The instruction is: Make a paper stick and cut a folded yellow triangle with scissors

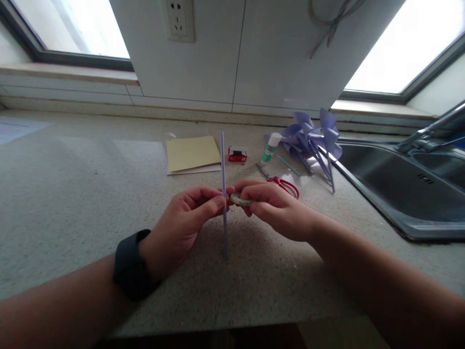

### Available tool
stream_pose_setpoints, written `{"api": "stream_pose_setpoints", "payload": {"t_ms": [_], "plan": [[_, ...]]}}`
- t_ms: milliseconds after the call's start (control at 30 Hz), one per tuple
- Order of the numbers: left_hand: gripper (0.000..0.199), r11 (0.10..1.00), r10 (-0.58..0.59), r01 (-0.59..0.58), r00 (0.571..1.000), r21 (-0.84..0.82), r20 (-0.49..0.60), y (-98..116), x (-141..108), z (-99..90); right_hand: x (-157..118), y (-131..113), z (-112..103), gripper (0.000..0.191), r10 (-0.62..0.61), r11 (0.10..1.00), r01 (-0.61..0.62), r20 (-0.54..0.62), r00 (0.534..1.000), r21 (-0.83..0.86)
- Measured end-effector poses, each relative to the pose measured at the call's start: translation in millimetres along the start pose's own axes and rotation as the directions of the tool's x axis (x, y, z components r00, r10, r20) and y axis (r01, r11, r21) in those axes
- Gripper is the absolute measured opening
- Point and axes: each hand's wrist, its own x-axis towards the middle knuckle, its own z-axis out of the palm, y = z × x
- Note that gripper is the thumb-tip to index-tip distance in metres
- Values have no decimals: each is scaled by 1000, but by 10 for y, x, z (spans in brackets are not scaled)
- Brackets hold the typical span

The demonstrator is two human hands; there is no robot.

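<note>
My left hand (192,213), a dark watch on its wrist, is closed with thumb and fingers pinching a thin, pale purple paper strip (224,165). The strip stands upright, and I cannot tell whether it is a rolled stick or paper seen edge-on. Just right of it, my right hand (272,208) is closed round a flat, rounded pale-green and white thing (240,199) that looks like a roll of tape. Its near end almost meets the left fingertips. Something small and orange-red shows between the hands, too small to name.
Beyond my hands lie yellow paper (194,152), a small red box (237,154), a glue stick (271,148), red-handled scissors (285,186) and a thin teal stick (289,165). Several purple paper pinwheels (308,133) lie by the sink (410,189) at right. A wall stands behind.
</note>
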Motion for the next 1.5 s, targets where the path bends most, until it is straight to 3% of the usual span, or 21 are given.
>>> {"api": "stream_pose_setpoints", "payload": {"t_ms": [667,1167,1500], "plan": [[9,999,-29,29,999,-21,25,-4,17,-19,-19,-18,27,21,31,1000,-31,-22,999,5],[11,999,-32,32,999,-7,36,-14,23,-15,10,-39,53,14,62,997,-62,-9,998,-52],[10,994,-61,66,997,-91,47,-7,51,-13,0,-34,68,15,88,996,-88,-12,996,7]]}}
